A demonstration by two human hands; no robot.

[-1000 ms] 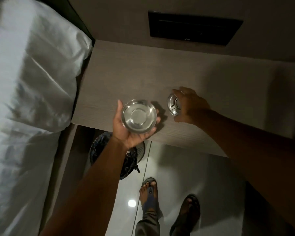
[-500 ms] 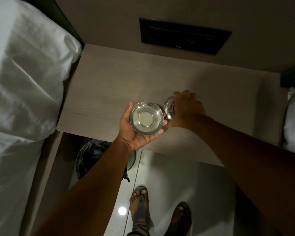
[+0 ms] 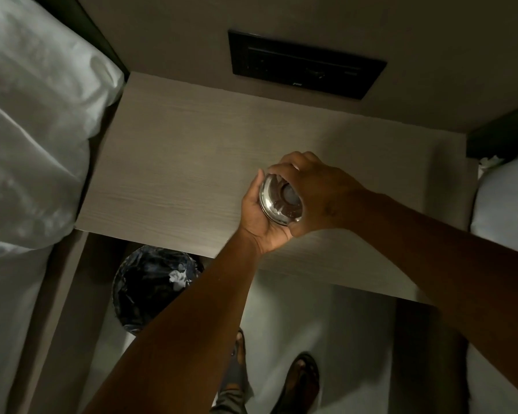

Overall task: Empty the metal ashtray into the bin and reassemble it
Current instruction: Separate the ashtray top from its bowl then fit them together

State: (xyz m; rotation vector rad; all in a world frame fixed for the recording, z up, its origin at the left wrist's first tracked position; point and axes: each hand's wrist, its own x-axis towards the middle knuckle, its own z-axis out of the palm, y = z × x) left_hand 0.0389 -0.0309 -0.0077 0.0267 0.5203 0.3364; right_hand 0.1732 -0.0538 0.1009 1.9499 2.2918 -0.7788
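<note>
The shiny metal ashtray lid [image 3: 277, 201] sits over the ashtray bowl, which is almost wholly hidden under it. My left hand [image 3: 256, 218] cups the bowl from below and the left. My right hand [image 3: 317, 192] grips the lid from above and the right, fingers curled over its top edge. Both hands hold the ashtray just above the near part of the wooden bedside table [image 3: 177, 174]. The round bin [image 3: 150, 286], lined with a dark bag holding a crumpled white scrap, stands on the floor below the table's front edge, left of my left forearm.
A white pillow and bed [image 3: 33, 130] fill the left side. A second bed's white edge [image 3: 506, 204] is at the right. A black switch panel [image 3: 305, 65] is on the wall behind the table. My sandalled feet [image 3: 299, 380] stand on the pale floor.
My right hand brought the lid from the table onto the open bowl in my left hand. Both hands now hold the joined ashtray, further right over the table.
</note>
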